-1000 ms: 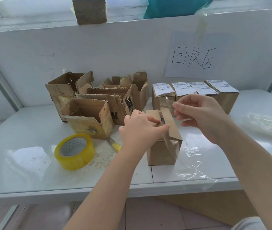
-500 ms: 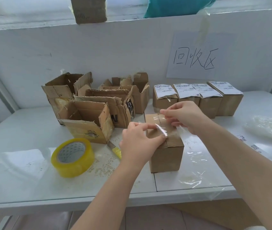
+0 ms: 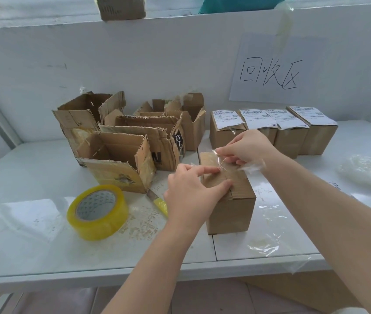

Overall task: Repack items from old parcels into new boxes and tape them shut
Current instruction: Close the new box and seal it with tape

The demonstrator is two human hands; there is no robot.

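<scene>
Right hand [image 3: 245, 148] pinches tape [image 3: 249, 169] over box [image 3: 232, 211], which left hand [image 3: 189, 191] seemingly grips.

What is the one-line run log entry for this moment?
step: taping box | left hand: holds box, index on tape end | right hand: pinches tape above box top | roll: on table

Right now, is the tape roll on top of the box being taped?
No, the tape roll lies on the table, left of the box.
</scene>
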